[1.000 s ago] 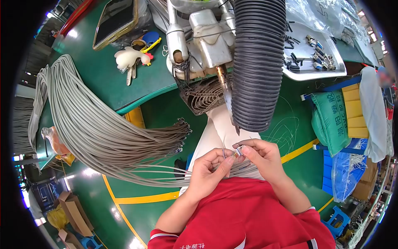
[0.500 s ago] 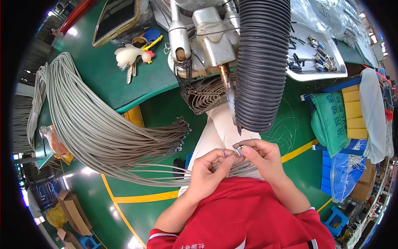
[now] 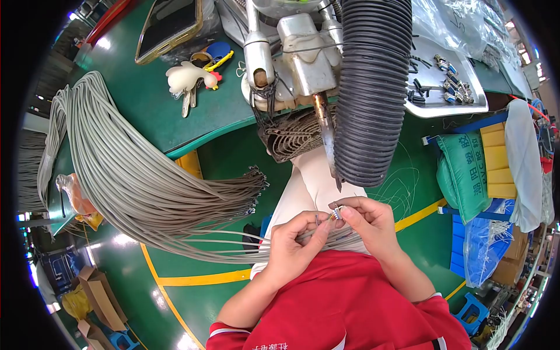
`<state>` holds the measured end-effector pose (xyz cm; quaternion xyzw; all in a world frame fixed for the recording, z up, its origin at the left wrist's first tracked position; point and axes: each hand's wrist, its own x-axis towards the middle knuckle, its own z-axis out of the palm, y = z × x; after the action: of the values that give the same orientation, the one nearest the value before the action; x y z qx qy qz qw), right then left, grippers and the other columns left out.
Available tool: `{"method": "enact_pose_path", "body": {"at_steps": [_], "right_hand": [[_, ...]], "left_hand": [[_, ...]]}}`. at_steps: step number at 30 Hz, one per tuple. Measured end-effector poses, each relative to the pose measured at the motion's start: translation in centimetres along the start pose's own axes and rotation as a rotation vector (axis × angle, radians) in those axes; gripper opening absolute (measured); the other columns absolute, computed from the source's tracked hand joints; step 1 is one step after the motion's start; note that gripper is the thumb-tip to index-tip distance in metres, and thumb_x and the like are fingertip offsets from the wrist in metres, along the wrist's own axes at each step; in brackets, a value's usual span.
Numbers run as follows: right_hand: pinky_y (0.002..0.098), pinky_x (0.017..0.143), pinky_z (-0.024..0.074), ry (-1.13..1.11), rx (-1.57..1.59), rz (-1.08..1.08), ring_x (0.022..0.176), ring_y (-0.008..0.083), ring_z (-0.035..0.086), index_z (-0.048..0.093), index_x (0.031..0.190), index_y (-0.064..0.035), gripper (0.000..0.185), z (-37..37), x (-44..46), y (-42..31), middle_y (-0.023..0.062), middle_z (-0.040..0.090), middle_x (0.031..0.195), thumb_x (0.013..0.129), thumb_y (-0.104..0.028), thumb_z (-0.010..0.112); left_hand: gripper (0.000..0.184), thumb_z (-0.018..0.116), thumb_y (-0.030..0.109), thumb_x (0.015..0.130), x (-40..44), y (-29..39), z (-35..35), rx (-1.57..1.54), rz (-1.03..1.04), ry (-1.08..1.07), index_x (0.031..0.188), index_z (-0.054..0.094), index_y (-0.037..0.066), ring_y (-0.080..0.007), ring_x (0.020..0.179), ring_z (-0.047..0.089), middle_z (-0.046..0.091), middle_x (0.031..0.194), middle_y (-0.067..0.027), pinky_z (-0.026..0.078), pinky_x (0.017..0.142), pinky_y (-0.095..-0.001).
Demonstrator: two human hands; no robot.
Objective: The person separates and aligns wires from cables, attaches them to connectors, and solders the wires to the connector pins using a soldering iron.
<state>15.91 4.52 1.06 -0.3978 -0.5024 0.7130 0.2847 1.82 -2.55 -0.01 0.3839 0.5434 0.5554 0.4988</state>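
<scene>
Left hand (image 3: 296,244) is pinching thin wires (image 3: 332,218) and right hand (image 3: 368,224) a small connector (image 3: 336,214), likely steadying both for alignment, near side of the soldering iron (image 3: 327,137).

A green table (image 3: 146,111) stands above a shiny, yellow-lined floor (image 3: 192,306).

Two hands: one left hand (image 3: 294,248) and one right hand (image 3: 368,228), with one connector (image 3: 336,214) at the fingertips. There is one soldering iron (image 3: 325,131), one ribbed hose (image 3: 373,87), one phone (image 3: 169,28), one chicken charm (image 3: 189,77) and at least two keys (image 3: 186,106). One tray (image 3: 449,111) carries several loose connectors (image 3: 458,90) and several black tubes (image 3: 416,95), too jumbled for exact counts. Grey cables (image 3: 128,151) number in the dozens, too tightly packed to count. One green sack (image 3: 464,175), two cardboard boxes (image 3: 104,298) and at least one blue stool (image 3: 470,314) complete the count.
</scene>
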Motion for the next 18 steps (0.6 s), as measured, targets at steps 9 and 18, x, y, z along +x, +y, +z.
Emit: {"method": "enact_pose_path", "body": {"at_steps": [9, 18], "right_hand": [[0.0207, 0.065, 0.0474, 0.007, -0.027, -0.003, 0.07, 0.009, 0.057, 0.058, 0.097, 0.0063, 0.019, 0.1, -0.1, 0.1, 0.0079, 0.061, 0.084, 0.084, -0.007, 0.052], [0.0205, 0.065, 0.0476, 0.0, -0.08, -0.023, 0.072, 0.0092, 0.057, 0.057, 0.098, 0.0066, 0.02, 0.0, -0.2, 0.2, 0.0083, 0.061, 0.085, 0.084, -0.007, 0.052]], "left_hand": [[0.011, 0.056, 0.002, 0.081, 0.0, -0.1, -0.3, 0.07, -0.041, -0.002, 0.091, 0.057, -0.004, -0.0018, 0.055, 0.05, 0.061, 0.069, -0.0026, 0.042, 0.049, -0.0158], [0.012, 0.057, 0.003, 0.081, 0.3, 0.9, -0.6, 0.225, -0.038, -0.027, 0.091, 0.06, -0.004, -0.0013, 0.053, 0.049, 0.06, 0.064, -0.0017, 0.04, 0.047, -0.0154]]}}
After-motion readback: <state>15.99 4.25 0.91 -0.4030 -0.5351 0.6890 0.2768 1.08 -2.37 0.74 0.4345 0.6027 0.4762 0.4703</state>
